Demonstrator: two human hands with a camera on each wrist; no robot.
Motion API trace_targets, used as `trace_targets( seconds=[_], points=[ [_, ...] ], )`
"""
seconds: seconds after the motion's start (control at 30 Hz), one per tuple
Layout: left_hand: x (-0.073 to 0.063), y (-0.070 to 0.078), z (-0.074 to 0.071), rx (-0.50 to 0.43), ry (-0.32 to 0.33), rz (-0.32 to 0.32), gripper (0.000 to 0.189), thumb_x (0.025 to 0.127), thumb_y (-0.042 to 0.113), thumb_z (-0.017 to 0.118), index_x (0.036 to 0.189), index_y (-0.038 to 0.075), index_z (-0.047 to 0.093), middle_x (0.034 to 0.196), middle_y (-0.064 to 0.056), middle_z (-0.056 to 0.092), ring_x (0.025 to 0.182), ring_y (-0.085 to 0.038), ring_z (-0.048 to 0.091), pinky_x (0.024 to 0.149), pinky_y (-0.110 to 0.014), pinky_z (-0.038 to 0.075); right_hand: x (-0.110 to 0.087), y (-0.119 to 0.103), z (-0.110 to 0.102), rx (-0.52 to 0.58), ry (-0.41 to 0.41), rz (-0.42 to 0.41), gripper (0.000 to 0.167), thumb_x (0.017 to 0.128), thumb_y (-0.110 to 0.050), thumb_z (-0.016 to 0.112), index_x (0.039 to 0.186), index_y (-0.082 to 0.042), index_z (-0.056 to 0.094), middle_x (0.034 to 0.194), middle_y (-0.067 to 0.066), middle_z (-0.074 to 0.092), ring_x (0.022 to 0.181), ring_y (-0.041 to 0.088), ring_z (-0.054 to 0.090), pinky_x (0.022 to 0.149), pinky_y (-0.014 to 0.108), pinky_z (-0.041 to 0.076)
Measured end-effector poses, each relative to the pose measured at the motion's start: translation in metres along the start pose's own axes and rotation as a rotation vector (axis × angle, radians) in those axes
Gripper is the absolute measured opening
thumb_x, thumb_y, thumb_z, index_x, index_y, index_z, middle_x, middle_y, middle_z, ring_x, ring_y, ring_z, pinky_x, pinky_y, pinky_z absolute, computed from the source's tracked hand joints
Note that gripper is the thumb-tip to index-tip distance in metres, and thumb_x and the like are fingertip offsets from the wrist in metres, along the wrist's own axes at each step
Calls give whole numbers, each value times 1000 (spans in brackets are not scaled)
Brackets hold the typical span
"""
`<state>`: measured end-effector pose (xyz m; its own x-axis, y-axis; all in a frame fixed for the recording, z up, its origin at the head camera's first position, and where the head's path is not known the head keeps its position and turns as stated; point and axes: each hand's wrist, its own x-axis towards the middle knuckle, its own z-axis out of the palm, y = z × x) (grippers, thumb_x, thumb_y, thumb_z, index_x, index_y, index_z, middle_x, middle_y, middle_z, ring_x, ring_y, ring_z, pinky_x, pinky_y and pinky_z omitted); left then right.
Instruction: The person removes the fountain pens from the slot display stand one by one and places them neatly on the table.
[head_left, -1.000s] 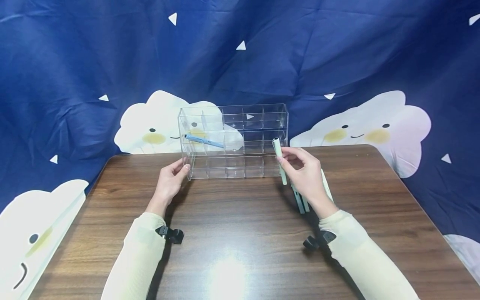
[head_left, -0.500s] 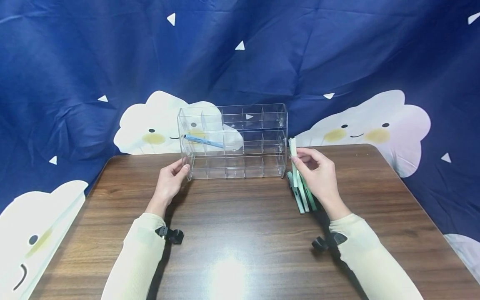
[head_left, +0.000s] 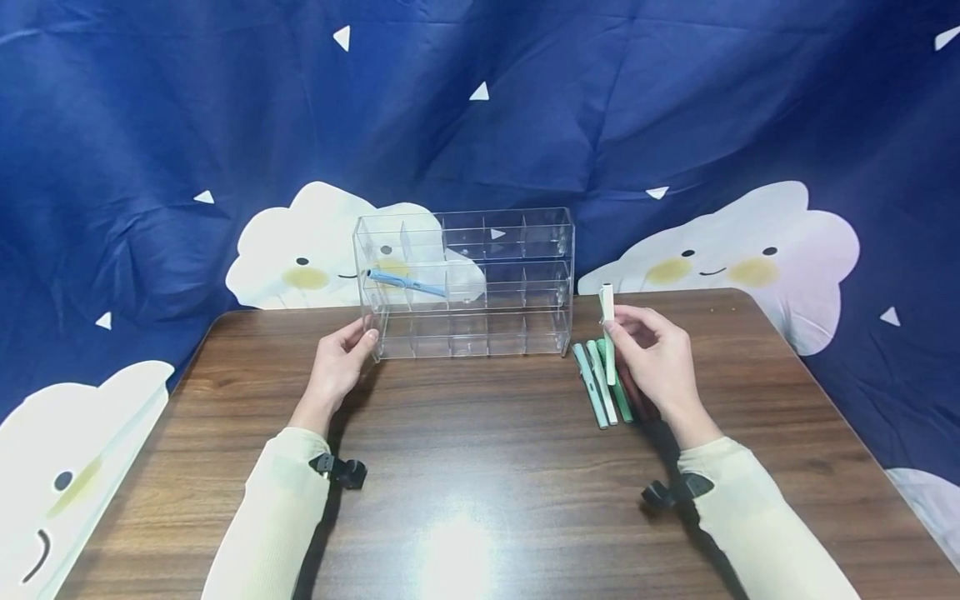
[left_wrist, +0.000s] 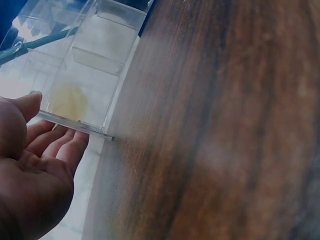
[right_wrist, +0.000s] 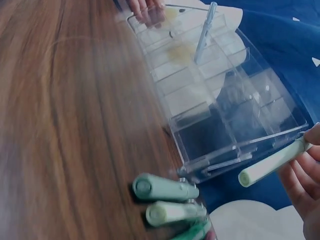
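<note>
A clear plastic organizer [head_left: 468,311] with rows of compartments stands at the table's far edge. My left hand [head_left: 337,371] grips its left side wall, thumb on one face and fingers on the other in the left wrist view. A light blue pen [head_left: 408,283] lies slantwise in the middle row. Right of the organizer, my right hand [head_left: 662,362] pinches a pale green pen [head_left: 609,337] near its upper part, held roughly upright and apart from the organizer. Below it on the table lie a teal pen [head_left: 591,387], a light green pen [head_left: 602,383] and a green pen [head_left: 622,404].
A dark reddish pen [head_left: 637,400] lies beside the green one, partly hidden by my right hand. The brown wooden table [head_left: 465,450] reaches back to a blue cloth backdrop [head_left: 480,150] with clouds. Black straps with small cameras sit on both wrists.
My right hand has moved right with the pale green pen, from in front of the organizer's right end to above the pens on the table. My left hand stays on the organizer.
</note>
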<state>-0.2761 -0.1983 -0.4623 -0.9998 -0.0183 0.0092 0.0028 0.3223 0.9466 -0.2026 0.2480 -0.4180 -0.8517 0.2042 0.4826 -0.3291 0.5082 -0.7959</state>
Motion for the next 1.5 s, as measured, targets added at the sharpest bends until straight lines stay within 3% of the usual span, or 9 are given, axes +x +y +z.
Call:
trace_targets(
  seconds=[0.2, 0.3, 0.47, 0.6, 0.7, 0.83, 1.2, 1.33, 1.5],
  points=[
    [-1, 1, -1, 0, -2, 8, 49, 111, 20, 62, 156, 1, 54, 150, -24, 63, 139, -32, 63, 103, -16, 54, -2, 9, -9, -65, -14, 17, 22, 100, -7, 76, 119, 1, 79, 96, 21, 79, 78, -13, 62, 72, 5, 49],
    [-1, 1, -1, -6, 1, 8, 49, 111, 20, 62, 156, 1, 54, 149, -25, 63, 138, -32, 63, 96, -9, 53, -4, 10, -13, -82, -20, 34, 22, 101, -10, 75, 120, 1, 79, 98, 24, 79, 79, -14, 62, 72, 6, 50],
    [-2, 1, 0, -14, -1, 7, 49, 111, 20, 62, 156, 1, 54, 150, -25, 63, 139, -33, 62, 96, -8, 52, -6, 14, -19, -120, -15, 64, 24, 102, -12, 74, 121, 1, 79, 100, 26, 80, 79, -15, 61, 73, 5, 48],
    [-1, 0, 0, -10, -1, 11, 49, 111, 20, 62, 156, 0, 54, 150, -25, 62, 140, -33, 61, 109, -22, 55, -6, 18, -26, -166, -18, 76, 25, 103, -15, 73, 122, 0, 79, 104, 25, 81, 80, -15, 59, 72, 4, 46],
    [-1, 0, 1, 0, 4, 18, 49, 111, 19, 61, 156, 0, 54, 150, -24, 62, 141, -33, 61, 110, -24, 54, -7, 21, -31, -210, -27, 80, 26, 104, -16, 73, 124, 0, 79, 107, 24, 81, 80, -15, 58, 71, 4, 45],
    [-1, 1, 1, -4, 10, 22, 48, 111, 18, 61, 155, 0, 55, 149, -24, 63, 140, -33, 62, 100, -10, 52, -7, 24, -38, -258, -39, 79, 26, 105, -17, 72, 124, -1, 79, 108, 25, 80, 78, -17, 54, 71, 4, 43],
    [0, 0, 1, -3, 1, 15, 49, 111, 20, 61, 155, -1, 54, 149, -26, 63, 136, -32, 63, 88, -4, 51, -12, 45, -53, -343, -71, 126, 30, 105, -20, 70, 125, 2, 78, 109, 28, 79, 75, -24, 48, 71, 7, 42],
    [0, 0, 1, 1, 2, 10, 49, 111, 19, 61, 156, 0, 54, 149, -25, 63, 136, -32, 64, 88, -3, 50, -12, 51, -57, -371, -107, 161, 32, 106, -22, 69, 126, 2, 77, 108, 28, 80, 75, -15, 53, 69, 11, 43],
    [1, 0, 1, -6, 4, 8, 49, 111, 20, 61, 155, 0, 55, 148, -25, 64, 133, -31, 65, 88, -5, 52, -12, 56, -59, -425, -142, 224, 35, 108, -25, 67, 128, 2, 76, 113, 29, 79, 86, 20, 68, 73, 24, 45]
  ],
)
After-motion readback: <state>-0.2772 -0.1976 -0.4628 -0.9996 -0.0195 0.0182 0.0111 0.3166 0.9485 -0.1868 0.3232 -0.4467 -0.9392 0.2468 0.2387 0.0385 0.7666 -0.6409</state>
